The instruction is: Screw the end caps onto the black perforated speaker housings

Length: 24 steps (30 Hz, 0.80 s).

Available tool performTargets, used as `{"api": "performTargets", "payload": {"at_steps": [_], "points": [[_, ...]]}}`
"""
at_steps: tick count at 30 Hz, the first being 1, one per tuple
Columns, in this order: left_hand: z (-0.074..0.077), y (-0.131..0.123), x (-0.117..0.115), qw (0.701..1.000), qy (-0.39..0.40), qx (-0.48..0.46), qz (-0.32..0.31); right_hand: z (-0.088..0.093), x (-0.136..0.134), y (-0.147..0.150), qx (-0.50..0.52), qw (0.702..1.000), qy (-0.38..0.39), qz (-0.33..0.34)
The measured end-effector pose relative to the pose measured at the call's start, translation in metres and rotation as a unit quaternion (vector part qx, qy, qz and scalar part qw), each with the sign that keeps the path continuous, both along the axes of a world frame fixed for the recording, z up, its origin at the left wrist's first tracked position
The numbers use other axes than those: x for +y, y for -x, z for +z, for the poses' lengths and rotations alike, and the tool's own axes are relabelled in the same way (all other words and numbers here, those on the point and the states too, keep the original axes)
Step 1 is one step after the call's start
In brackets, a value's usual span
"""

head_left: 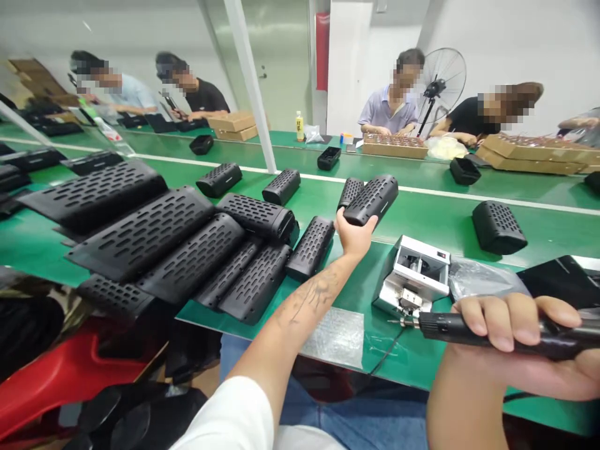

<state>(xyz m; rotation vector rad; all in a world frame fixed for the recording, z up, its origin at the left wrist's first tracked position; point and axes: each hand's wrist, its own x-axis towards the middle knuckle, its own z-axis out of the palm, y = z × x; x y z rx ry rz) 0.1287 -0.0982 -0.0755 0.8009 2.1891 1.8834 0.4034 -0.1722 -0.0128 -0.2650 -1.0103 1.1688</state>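
My left hand (355,235) is stretched out over the green table (431,219) and grips a black perforated speaker housing (372,199), held above the belt beside another housing (350,190). My right hand (520,340) is closed around a black electric screwdriver (469,326), held level near the table's front edge with its metal bit pointing left. A small white metal fixture box (415,275) sits on the table between the two hands.
Several black perforated housings (187,250) lie in a row at the left, and more (497,226) are scattered along the belt. Other people sit at the far side with cardboard trays (394,145). A standing fan (440,78), a bottle (299,126) and a plastic bag (482,281) are around.
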Motion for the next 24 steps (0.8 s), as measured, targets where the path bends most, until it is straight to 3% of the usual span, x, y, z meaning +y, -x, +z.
{"api": "performTargets", "payload": {"at_steps": [2, 4, 8, 13, 16, 18, 21, 24], "points": [[0.005, 0.0, 0.059, 0.998, 0.066, -0.003, 0.0, -0.01, 0.0, -0.003, 0.017, 0.997, 0.069, 0.002], [0.001, -0.004, 0.102, 0.993, 0.117, 0.014, 0.001, -0.024, 0.0, -0.004, -0.005, 0.992, 0.122, -0.015], [-0.023, -0.021, 0.152, 0.987, 0.151, 0.051, -0.015, -0.036, 0.008, 0.004, -0.044, 0.992, 0.112, -0.027], [-0.048, -0.037, 0.158, 0.979, 0.168, 0.088, -0.068, -0.036, 0.018, 0.012, -0.043, 0.991, 0.118, -0.043], [-0.047, -0.017, 0.151, 0.972, 0.153, 0.158, -0.077, -0.046, 0.02, 0.006, -0.046, 0.99, 0.128, -0.039], [-0.04, 0.007, 0.15, 0.972, 0.151, 0.176, -0.04, -0.056, 0.021, 0.002, -0.046, 0.988, 0.142, -0.033], [-0.034, 0.043, 0.154, 0.978, 0.187, 0.086, 0.026, -0.067, 0.017, 0.001, -0.021, 0.983, 0.182, -0.031], [-0.033, 0.059, 0.159, 0.979, 0.196, -0.013, 0.049, -0.068, 0.005, 0.001, -0.009, 0.974, 0.218, -0.063]]}}
